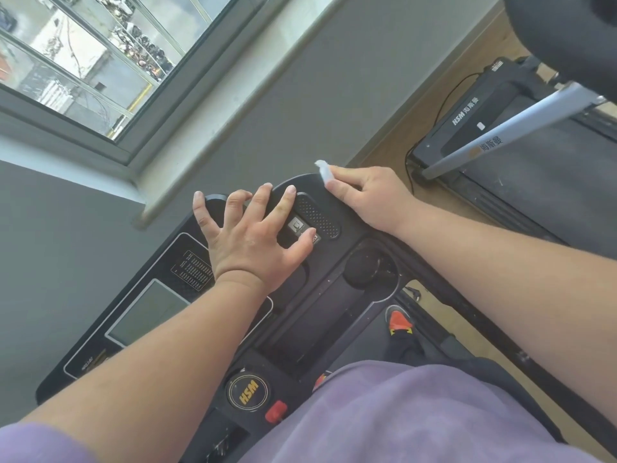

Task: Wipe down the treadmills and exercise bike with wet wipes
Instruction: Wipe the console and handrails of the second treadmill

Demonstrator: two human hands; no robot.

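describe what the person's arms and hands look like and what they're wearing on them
The left hand and right hand are bare: no gloves, rings, watch or wristband in view. Both forearms are uncovered. A soft purple fabric sleeve shows at the left upper arm, matching the purple garment on the torso. Fingernails are short and unpainted.

Two treadmills (300,295) (521,168), two hands (257,235) (370,195) — one wet wipe (324,172), one window (100,61).

Black console (334,202), white wipe (324,171), purple shirt (417,412), grey wall (300,105).
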